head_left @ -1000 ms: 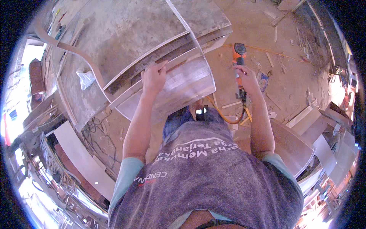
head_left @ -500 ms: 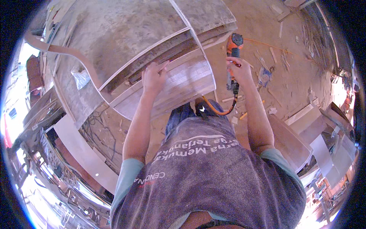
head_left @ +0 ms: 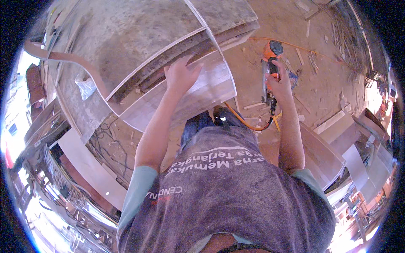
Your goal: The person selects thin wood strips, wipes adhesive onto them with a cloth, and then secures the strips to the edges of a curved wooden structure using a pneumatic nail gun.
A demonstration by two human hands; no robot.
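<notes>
My left hand [head_left: 181, 78] rests on the upper edge of a curved, pale wooden piece [head_left: 213, 86], thumb apart from the fingers, gripping nothing that shows. My right hand [head_left: 278, 84] holds an orange and black pneumatic nail gun [head_left: 268, 52] upright beside the piece's right end; an orange hose [head_left: 247, 124] loops down from its base toward my legs. Behind the curved piece lies a big grey, stained panel [head_left: 118, 38] with a narrow recessed channel along its front and a thin pale strip [head_left: 196, 12] crossing it. A wavy brown edging strip [head_left: 80, 61] runs along its left.
Wood scraps [head_left: 299, 55] and an orange line lie on the dusty floor [head_left: 325, 84]. A clear plastic bag [head_left: 84, 88] is at the left. Long white offcuts [head_left: 93, 164] and dark cables [head_left: 103, 139] are lower left; stacked boards [head_left: 320, 156] are at the right.
My left hand has shifted right and slightly up along the curved piece's edge, fingers more spread. The nail gun first moved left and up, then back to the right and slightly down.
</notes>
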